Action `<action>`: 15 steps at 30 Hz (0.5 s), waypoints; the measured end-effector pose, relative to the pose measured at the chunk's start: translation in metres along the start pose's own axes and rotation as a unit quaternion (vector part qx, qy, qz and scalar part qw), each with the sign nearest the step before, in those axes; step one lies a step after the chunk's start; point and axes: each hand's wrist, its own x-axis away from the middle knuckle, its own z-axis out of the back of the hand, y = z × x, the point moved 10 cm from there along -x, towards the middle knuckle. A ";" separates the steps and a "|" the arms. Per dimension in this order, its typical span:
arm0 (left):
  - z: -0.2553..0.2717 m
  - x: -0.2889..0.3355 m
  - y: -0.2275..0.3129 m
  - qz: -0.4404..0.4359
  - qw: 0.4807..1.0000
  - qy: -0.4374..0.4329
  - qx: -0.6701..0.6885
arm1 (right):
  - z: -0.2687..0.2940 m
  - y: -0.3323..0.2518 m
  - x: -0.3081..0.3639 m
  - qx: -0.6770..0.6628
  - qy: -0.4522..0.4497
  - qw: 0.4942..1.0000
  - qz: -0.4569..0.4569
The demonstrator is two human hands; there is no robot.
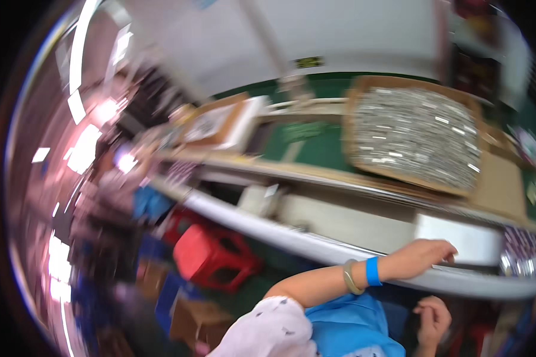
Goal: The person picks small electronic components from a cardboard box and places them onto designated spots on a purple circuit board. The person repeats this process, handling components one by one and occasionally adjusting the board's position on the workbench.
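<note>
My left hand (421, 259) reaches across the front rail of the workbench, with a jade-coloured bangle (352, 277) and a blue band (373, 271) on its wrist. Its fingers are loosely bent and apart, and nothing shows in them. Just beyond it, a white flat sheet or box (458, 239) lies in the long shelf under the worktop. Lower down, in front of the bench, my right hand (433, 321) is curled loosely inward, with no object visible in it. A cardboard tray (352, 128) full of many small shiny metallic pieces sits on the green worktop, beyond both hands.
Shiny, clear-wrapped packets (519, 265) lie at the shelf's right end. Red plastic stools (203, 253) and open cardboard boxes (196, 321) stand on the floor to the left. Another shallow box (235, 128) is farther left on the bench. Blurred people (116, 190) are at far left.
</note>
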 end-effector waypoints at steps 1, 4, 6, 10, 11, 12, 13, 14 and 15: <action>0.031 0.031 0.016 -0.013 0.998 0.044 -0.039 | -0.006 0.004 -0.004 -0.003 0.005 1.000 0.008; 0.116 0.147 0.036 -0.023 0.951 0.221 -0.216 | -0.051 0.006 -0.024 0.090 -0.128 0.987 -0.018; 0.165 0.220 0.042 -0.013 0.895 0.327 -0.301 | -0.081 -0.006 -0.038 0.081 -0.132 0.987 0.045; 0.278 0.363 0.065 0.067 0.703 0.536 -0.463 | -0.143 -0.022 -0.061 0.137 -0.166 0.970 0.117; 0.305 0.395 0.071 0.053 0.652 0.570 -0.497 | -0.159 -0.026 -0.064 0.161 -0.174 0.963 0.128; 0.334 0.427 0.074 0.086 0.604 0.590 -0.529 | -0.172 -0.024 -0.065 0.172 -0.191 0.957 0.137; 0.364 0.454 0.073 0.112 0.557 0.605 -0.558 | -0.182 -0.019 -0.066 0.188 -0.204 0.949 0.148; 0.393 0.482 0.073 0.121 0.521 0.601 -0.594 | -0.195 -0.017 -0.065 0.200 -0.220 0.942 0.156; 0.420 0.510 0.070 0.153 0.469 0.602 -0.629 | -0.207 -0.019 -0.065 0.209 -0.226 0.936 0.169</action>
